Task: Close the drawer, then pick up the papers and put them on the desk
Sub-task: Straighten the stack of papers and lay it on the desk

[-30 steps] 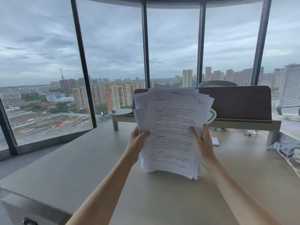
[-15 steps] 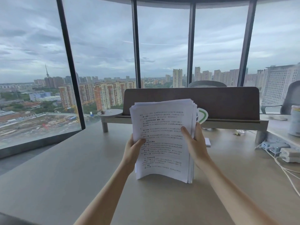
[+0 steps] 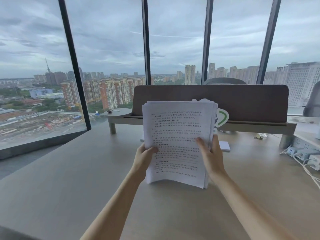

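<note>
A thick stack of printed white papers (image 3: 178, 129) stands upright on its bottom edge on the light wooden desk (image 3: 86, 179), text side facing me. My left hand (image 3: 143, 158) grips the stack's left edge with the thumb on the front sheet. My right hand (image 3: 210, 155) holds the right edge, thumb across the front. The sheets are squared into a neat block, the bottom slightly bowed. The drawer is out of view.
A brown divider panel (image 3: 242, 101) on a low shelf rises behind the papers, with a green-and-white cutout (image 3: 222, 117) beside it. A white pad (image 3: 225, 146) lies behind my right hand. A power strip with cables (image 3: 304, 153) sits at the right. Floor-to-ceiling windows stand behind.
The fanned, uneven sheets have been squared into an even stack, its bottom edge now down on the desk. Both hands kept their grip on the sides.
</note>
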`<state>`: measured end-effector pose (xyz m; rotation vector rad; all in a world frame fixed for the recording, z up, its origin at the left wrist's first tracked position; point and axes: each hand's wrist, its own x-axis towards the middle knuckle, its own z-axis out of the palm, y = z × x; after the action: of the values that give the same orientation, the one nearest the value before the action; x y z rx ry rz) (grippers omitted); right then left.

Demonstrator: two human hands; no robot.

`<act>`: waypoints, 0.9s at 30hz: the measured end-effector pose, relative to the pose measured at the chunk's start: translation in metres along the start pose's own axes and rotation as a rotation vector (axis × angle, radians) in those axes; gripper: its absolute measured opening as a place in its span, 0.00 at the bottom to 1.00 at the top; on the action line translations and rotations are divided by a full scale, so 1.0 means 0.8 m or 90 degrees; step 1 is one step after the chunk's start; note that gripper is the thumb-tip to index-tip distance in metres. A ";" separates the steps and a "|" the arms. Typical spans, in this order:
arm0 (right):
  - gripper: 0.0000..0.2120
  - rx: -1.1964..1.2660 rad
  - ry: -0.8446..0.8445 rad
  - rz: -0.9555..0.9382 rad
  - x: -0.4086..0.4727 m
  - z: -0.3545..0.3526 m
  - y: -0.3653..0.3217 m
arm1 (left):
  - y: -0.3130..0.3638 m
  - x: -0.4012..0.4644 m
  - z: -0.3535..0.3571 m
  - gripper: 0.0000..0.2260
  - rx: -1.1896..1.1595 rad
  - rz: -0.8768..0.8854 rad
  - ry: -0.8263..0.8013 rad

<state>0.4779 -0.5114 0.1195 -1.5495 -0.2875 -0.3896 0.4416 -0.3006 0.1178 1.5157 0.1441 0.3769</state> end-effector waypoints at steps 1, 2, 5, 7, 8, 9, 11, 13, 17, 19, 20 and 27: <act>0.06 0.005 0.000 0.016 -0.004 0.001 0.004 | -0.006 -0.003 -0.002 0.12 0.008 -0.010 -0.009; 0.06 0.009 -0.004 0.026 -0.008 0.002 0.007 | -0.011 -0.006 -0.002 0.13 0.013 -0.017 -0.018; 0.08 0.007 -0.006 0.032 -0.015 0.007 0.010 | -0.013 -0.010 0.003 0.16 0.000 -0.018 -0.015; 0.09 0.015 0.000 0.036 -0.013 0.009 0.007 | -0.007 -0.012 0.009 0.15 -0.002 -0.007 0.005; 0.08 0.019 0.003 0.039 -0.011 0.009 0.005 | -0.006 -0.011 0.010 0.15 -0.001 0.000 0.014; 0.06 0.019 0.003 0.041 -0.010 0.008 0.004 | -0.006 -0.010 0.010 0.15 -0.001 0.011 0.016; 0.03 0.006 0.004 0.040 -0.008 0.007 0.003 | -0.008 -0.011 0.009 0.14 0.010 0.038 0.004; 0.05 -0.017 0.007 0.032 -0.010 0.005 0.007 | -0.014 -0.012 0.007 0.13 0.028 0.060 -0.005; 0.12 -0.088 0.025 0.044 -0.015 0.005 0.012 | -0.024 -0.015 0.002 0.12 -0.032 0.035 -0.022; 0.11 -0.105 0.045 0.065 -0.012 0.007 0.012 | -0.028 -0.013 -0.003 0.15 -0.070 0.022 -0.029; 0.10 -0.100 0.050 0.076 -0.010 0.009 0.010 | -0.030 -0.012 -0.004 0.16 -0.071 0.025 -0.027; 0.04 -0.048 0.018 0.054 -0.012 0.013 0.002 | -0.021 -0.013 0.000 0.13 -0.061 0.103 0.000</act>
<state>0.4708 -0.5001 0.1144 -1.6230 -0.1866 -0.3595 0.4339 -0.3040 0.0998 1.4370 0.0027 0.5061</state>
